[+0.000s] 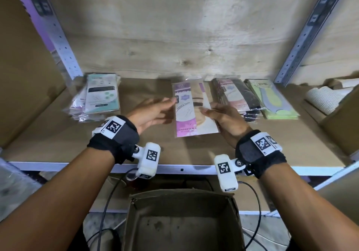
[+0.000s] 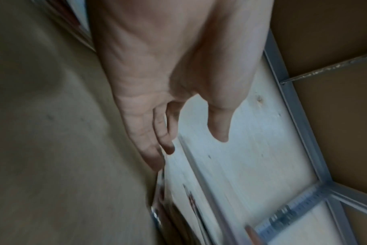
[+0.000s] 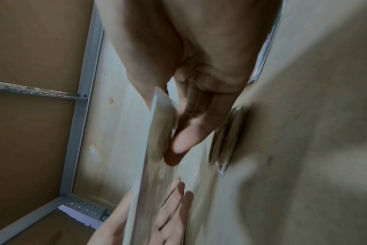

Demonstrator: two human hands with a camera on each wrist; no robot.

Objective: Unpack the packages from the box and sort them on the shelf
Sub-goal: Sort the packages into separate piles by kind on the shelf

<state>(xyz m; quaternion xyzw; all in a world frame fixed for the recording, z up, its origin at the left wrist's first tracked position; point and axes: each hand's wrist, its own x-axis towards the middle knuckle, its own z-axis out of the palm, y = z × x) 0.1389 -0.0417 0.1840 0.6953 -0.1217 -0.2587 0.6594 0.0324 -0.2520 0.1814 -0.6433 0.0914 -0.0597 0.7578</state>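
1. Box (image 1: 184, 219): it stands open below the shelf (image 1: 174, 168), and the part of its floor that shows is bare. I judge the unpacking to be at or near its end, though the near corners of the box are out of view.

2. Sorted stock: three groups lie along the back of the shelf board. A teal-fronted stack (image 1: 101, 95) sits at the left, well apart from the others. A dark stack (image 1: 236, 97) and a green stack (image 1: 272, 100) lie just beside each other at the right.

3. Package in hand: a purple and beige package (image 1: 192, 109) is between the two hands, near the dark stack and not yet laid on any group.

4. Right hand (image 1: 226, 118): its grip is closed on the package's right edge, thumb over the front and fingers (image 3: 191, 126) behind, as the right wrist view shows.

5. Left hand (image 1: 153, 112): fingers are spread and straight at the package's left edge, holding nothing; contact cannot be told through the blur.

6. Remaining, by my judgement: set this package down on its matching stack, probably the dark one at the right.
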